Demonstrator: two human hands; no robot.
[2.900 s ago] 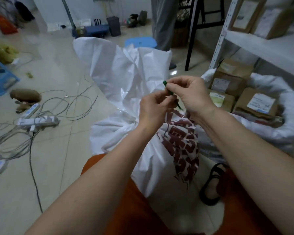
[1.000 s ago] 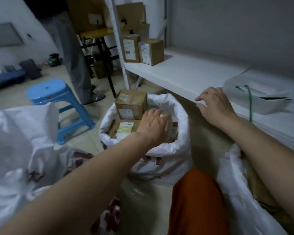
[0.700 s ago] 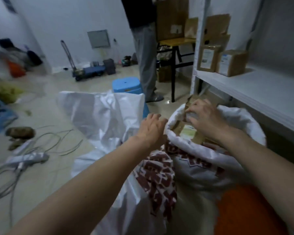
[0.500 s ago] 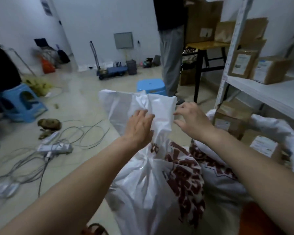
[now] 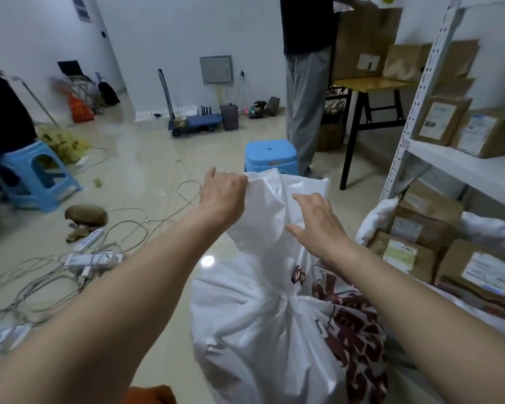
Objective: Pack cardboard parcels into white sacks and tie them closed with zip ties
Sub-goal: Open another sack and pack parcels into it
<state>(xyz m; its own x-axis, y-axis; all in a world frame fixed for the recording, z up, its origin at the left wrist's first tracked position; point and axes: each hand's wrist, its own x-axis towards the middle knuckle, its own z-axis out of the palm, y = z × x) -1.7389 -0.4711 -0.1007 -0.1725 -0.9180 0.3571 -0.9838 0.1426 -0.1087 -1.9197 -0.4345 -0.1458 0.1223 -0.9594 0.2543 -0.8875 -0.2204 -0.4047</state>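
Observation:
A white sack with dark red print (image 5: 263, 330) stands on the floor in front of me, cinched at its neck with the loose top standing up. My left hand (image 5: 223, 195) grips the upper left edge of that loose top. My right hand (image 5: 318, 220) rests on the top's right side with fingers spread. To the right, a second white sack (image 5: 373, 220) stands with its mouth rolled down, holding several cardboard parcels (image 5: 475, 272) with white labels. No zip tie is visible.
A white shelf unit (image 5: 461, 167) at the right carries more parcels (image 5: 493, 132). A person stands by a blue stool (image 5: 270, 156) and a black-legged table (image 5: 370, 86). Cables and power strips (image 5: 91, 258) lie on the floor at left, near another blue stool (image 5: 38, 176).
Earlier my hands reached into the second sack and toward the shelf. They have returned to the tied sack, and my left hand has slid up to its top left edge.

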